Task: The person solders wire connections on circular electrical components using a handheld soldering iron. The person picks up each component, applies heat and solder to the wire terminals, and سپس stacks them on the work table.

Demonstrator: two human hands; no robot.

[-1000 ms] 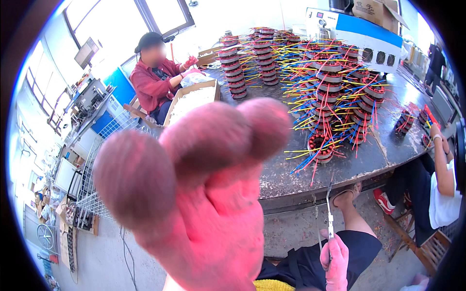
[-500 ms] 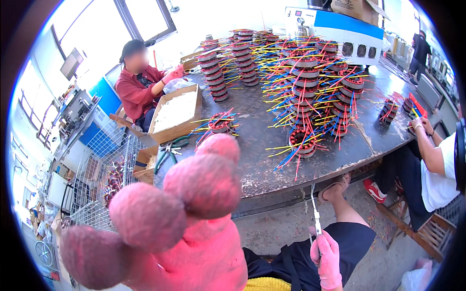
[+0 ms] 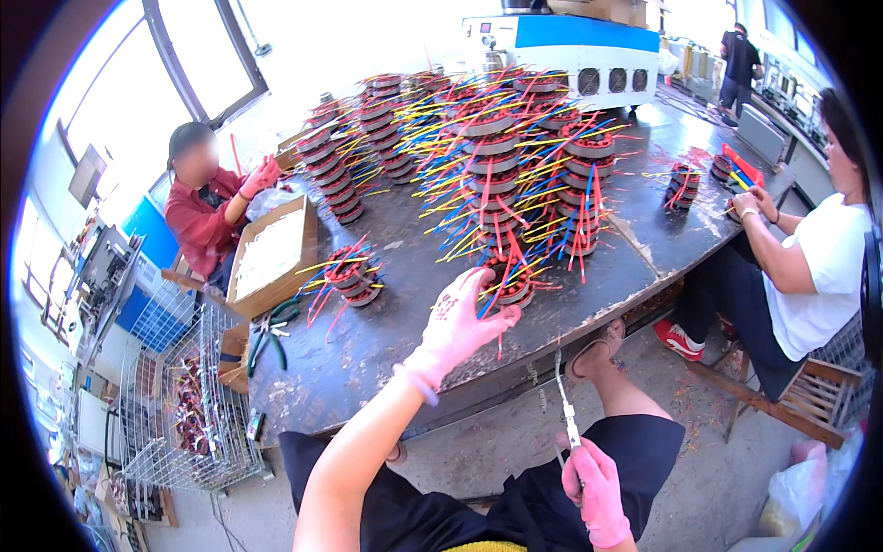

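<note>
My left hand [image 3: 455, 317], in a pink glove, reaches over the table's front edge. Its thumb and fingers are spread at the left side of a stator [image 3: 518, 293], a motor ring with red windings and coloured leads. Whether the fingertips touch it I cannot tell. Low on the right, my gloved right hand [image 3: 596, 497] is closed round a slim tool [image 3: 570, 425] with a white shaft and a long thin metal tip. That tip points up toward the table edge; the tool's exact kind is unclear. Tall stacks of stators [image 3: 492, 175] with red, yellow and blue wires rise behind.
A short stator stack [image 3: 351, 276] stands left of my hand, near green-handled pliers [image 3: 269, 345] and a cardboard box [image 3: 308, 244]. A wire basket [image 3: 189, 451] is beside the table [image 3: 386, 345]. One person sits far left; another works at the right edge.
My left hand, held large and close before the camera earlier, has gone down and right to the front stator. The view has shifted rightward. The right hand still grips the tool.
</note>
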